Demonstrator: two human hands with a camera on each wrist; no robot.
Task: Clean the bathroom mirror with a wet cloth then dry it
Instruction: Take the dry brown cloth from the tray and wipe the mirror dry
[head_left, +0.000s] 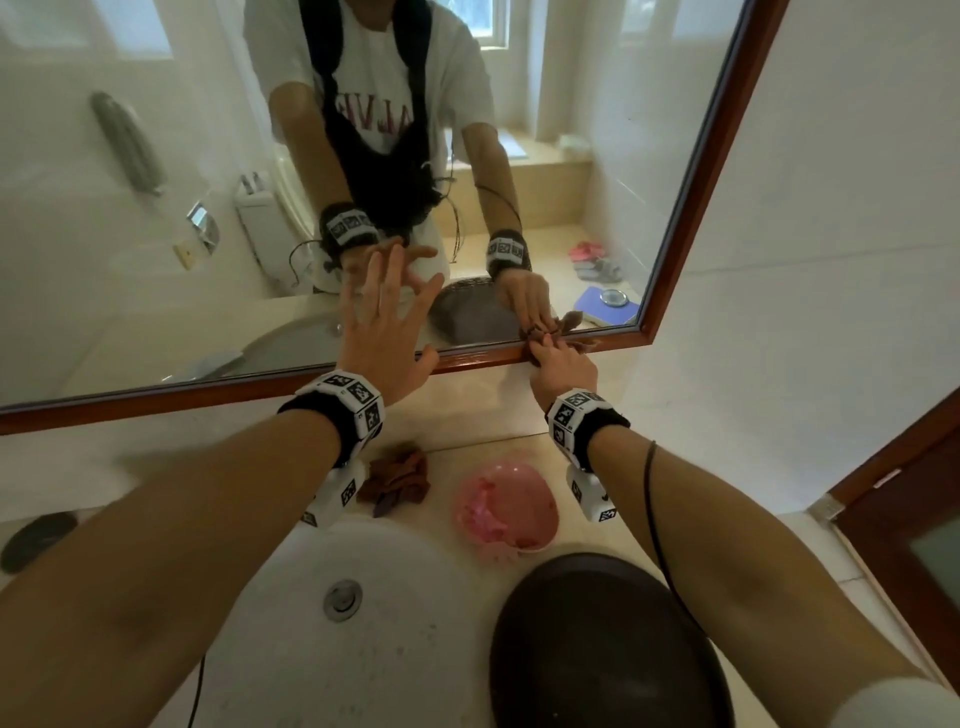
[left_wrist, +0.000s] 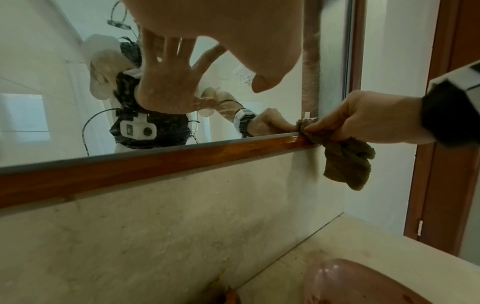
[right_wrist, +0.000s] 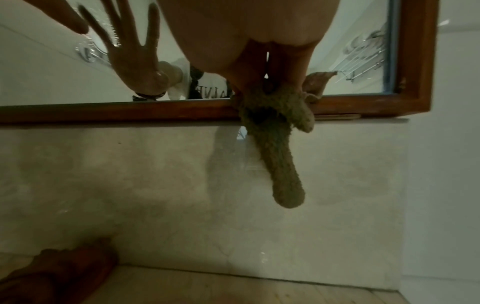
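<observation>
Bunched brown cloth (right_wrist: 275, 131) pinched by right hand (head_left: 563, 364) dangles off mirror (head_left: 156, 208) frame; left hand (head_left: 387, 332) splayed

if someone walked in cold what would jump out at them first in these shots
First, the big wood-framed mirror, with the left hand spread flat on its glass. Near the lower right corner, the right hand pinches a brown cloth against the bottom frame, its tail hanging down the wall. Below, on the counter beside the white sink, lie a second crumpled cloth and a pink bowl.
</observation>
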